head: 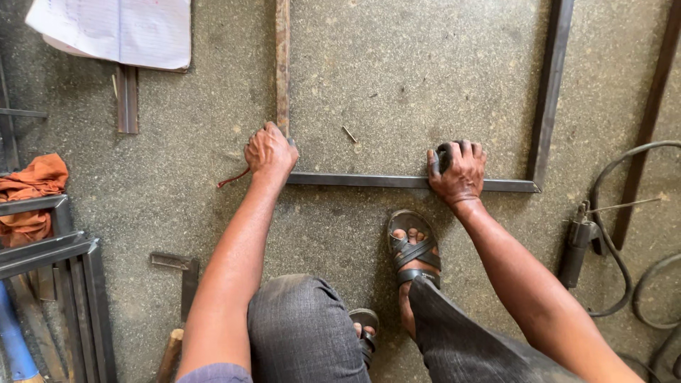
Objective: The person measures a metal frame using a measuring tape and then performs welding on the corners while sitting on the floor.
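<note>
steel frame bar [369,181] lies flat on the concrete floor [177,184]; my left hand [269,152] pins its left corner, fingers curled, while my right hand [457,170] clenches a dark lump [444,156] against it, steadying the joint.

No packages, labels, signs or screens, only a sheet of lined white paper [117,30], upper left of the frame

floor: rough speckled grey concrete [397,71], pretty dusty
light: soft daylight, no harsh shadows
clutter: stacked metal frames [64,269] at left, orange rag [32,191]
</note>
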